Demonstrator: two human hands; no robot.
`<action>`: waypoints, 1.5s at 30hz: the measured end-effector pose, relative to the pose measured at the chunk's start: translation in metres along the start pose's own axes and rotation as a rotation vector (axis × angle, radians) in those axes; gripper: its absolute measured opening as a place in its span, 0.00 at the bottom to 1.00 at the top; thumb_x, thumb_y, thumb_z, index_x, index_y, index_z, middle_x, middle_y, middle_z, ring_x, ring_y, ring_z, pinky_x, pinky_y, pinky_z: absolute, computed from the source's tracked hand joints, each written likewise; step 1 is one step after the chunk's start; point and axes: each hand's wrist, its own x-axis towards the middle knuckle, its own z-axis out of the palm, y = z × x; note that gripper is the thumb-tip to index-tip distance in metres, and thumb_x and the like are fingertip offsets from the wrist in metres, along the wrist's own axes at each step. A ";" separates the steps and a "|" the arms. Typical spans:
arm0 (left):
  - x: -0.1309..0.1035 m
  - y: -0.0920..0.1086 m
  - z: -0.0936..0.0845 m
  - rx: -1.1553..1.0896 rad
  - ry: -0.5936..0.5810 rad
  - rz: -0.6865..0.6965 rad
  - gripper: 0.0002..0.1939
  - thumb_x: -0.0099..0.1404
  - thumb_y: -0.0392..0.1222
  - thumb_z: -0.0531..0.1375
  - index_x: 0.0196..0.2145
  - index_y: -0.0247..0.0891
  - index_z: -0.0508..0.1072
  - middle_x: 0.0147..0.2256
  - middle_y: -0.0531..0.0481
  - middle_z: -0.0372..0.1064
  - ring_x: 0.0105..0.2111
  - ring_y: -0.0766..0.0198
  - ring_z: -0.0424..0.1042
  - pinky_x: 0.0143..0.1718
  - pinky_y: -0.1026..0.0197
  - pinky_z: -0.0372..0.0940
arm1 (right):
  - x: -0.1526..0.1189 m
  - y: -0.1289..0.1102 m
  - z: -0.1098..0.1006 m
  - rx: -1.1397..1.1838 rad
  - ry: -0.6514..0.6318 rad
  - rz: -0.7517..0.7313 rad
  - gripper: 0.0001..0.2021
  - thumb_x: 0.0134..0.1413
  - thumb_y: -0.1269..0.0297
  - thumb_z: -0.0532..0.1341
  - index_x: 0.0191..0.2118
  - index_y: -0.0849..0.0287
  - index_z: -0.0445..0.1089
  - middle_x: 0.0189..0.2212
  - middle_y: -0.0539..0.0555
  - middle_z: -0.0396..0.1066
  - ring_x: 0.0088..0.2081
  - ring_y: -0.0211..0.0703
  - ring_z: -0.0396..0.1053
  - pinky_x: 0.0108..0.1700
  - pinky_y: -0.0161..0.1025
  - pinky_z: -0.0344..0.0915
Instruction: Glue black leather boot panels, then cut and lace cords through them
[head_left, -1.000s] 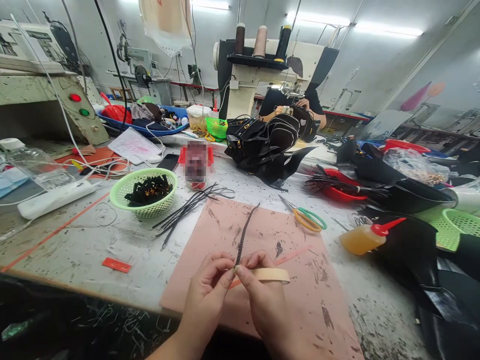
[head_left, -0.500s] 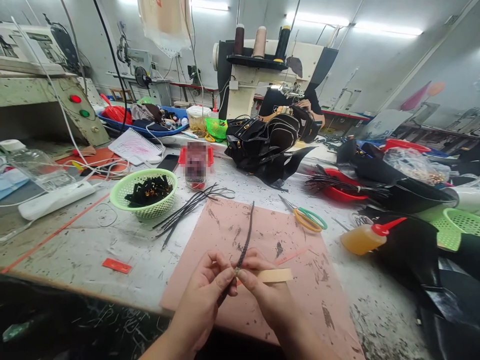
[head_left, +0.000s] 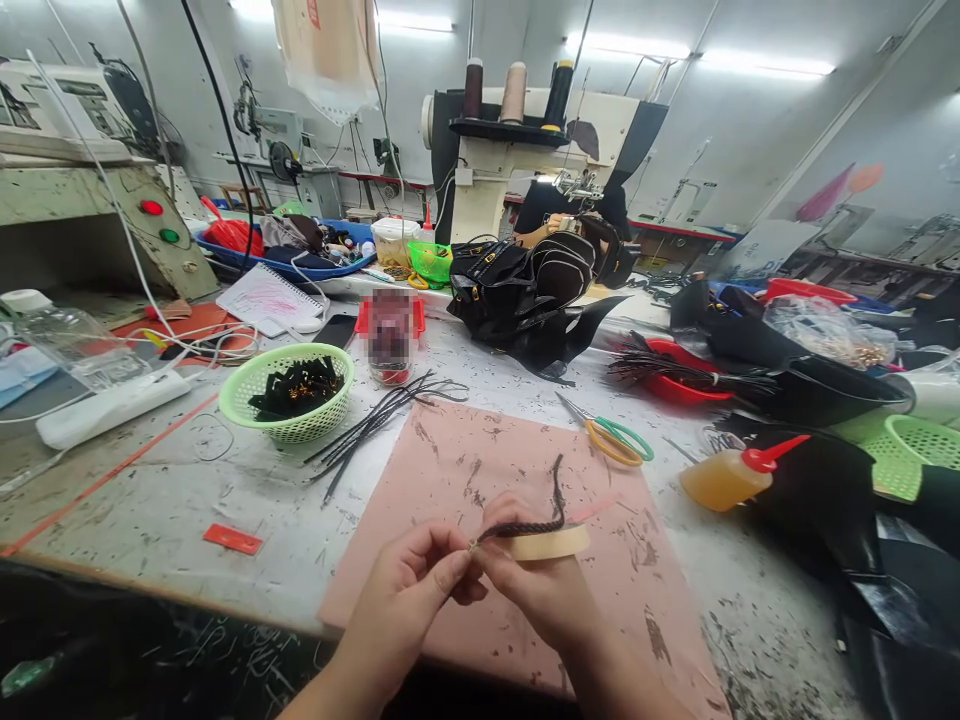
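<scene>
A black braided cord [head_left: 525, 527] is held low over the pink sheet [head_left: 450, 460], its loose tail bent upward on the right. My left hand [head_left: 412, 585] pinches the near end of the cord between thumb and fingers. The fingertips of my right hand [head_left: 536, 590] close on the same end, touching the left ones. A small pale bit, possibly tape, shows at the pinched end. Against my right hand rests a cream band that looks like masking tape [head_left: 555, 544]; how it is held is partly hidden. Scissors [head_left: 615, 440] with green and orange handles lie beyond the hands.
Loose black cords [head_left: 375, 425] lie beside a light green basket [head_left: 289, 420] of black pieces. A glue bottle [head_left: 727, 478] lies at the right near black material. Behind stands a sewing machine [head_left: 480, 180] with a black bag [head_left: 517, 280]; a person sits beyond it.
The cord has swung from pointing away from me to lying rightward across my right hand, its tail now bent up. Both hands stay together in about the same place.
</scene>
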 end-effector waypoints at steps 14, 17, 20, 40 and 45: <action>-0.001 0.008 -0.005 -0.245 -0.234 -0.352 0.12 0.44 0.43 0.69 0.23 0.33 0.72 0.14 0.55 0.61 0.11 0.77 0.56 0.13 0.73 0.47 | 0.008 -0.008 -0.017 -0.175 -0.343 -0.179 0.06 0.52 0.65 0.56 0.29 0.56 0.70 0.29 0.51 0.63 0.31 0.38 0.64 0.34 0.36 0.63; -0.002 0.008 -0.005 -0.234 -0.194 -0.376 0.13 0.42 0.43 0.70 0.21 0.33 0.72 0.13 0.55 0.62 0.10 0.78 0.54 0.11 0.74 0.45 | 0.009 -0.009 -0.017 -0.213 -0.340 -0.218 0.05 0.52 0.66 0.56 0.27 0.57 0.68 0.28 0.51 0.63 0.29 0.38 0.63 0.32 0.36 0.63; -0.002 0.007 -0.004 -0.140 -0.102 -0.264 0.14 0.41 0.45 0.70 0.21 0.34 0.72 0.17 0.51 0.68 0.13 0.75 0.60 0.14 0.73 0.51 | 0.009 -0.006 -0.015 -0.238 -0.262 -0.173 0.07 0.51 0.67 0.56 0.24 0.58 0.62 0.25 0.49 0.60 0.26 0.36 0.61 0.28 0.35 0.60; 0.008 -0.003 -0.021 0.137 -0.008 -0.322 0.11 0.42 0.43 0.64 0.18 0.34 0.67 0.13 0.54 0.63 0.13 0.73 0.59 0.15 0.70 0.52 | 0.054 0.021 -0.078 -1.408 -0.246 -0.357 0.13 0.49 0.76 0.51 0.36 0.58 0.70 0.34 0.55 0.71 0.33 0.42 0.66 0.33 0.37 0.56; 0.024 -0.006 -0.020 -0.052 -0.020 -0.463 0.14 0.40 0.45 0.65 0.18 0.33 0.66 0.12 0.58 0.58 0.10 0.78 0.51 0.12 0.73 0.43 | 0.072 0.009 -0.091 -1.479 -0.338 0.198 0.09 0.49 0.64 0.54 0.30 0.59 0.71 0.28 0.54 0.70 0.29 0.41 0.66 0.28 0.34 0.54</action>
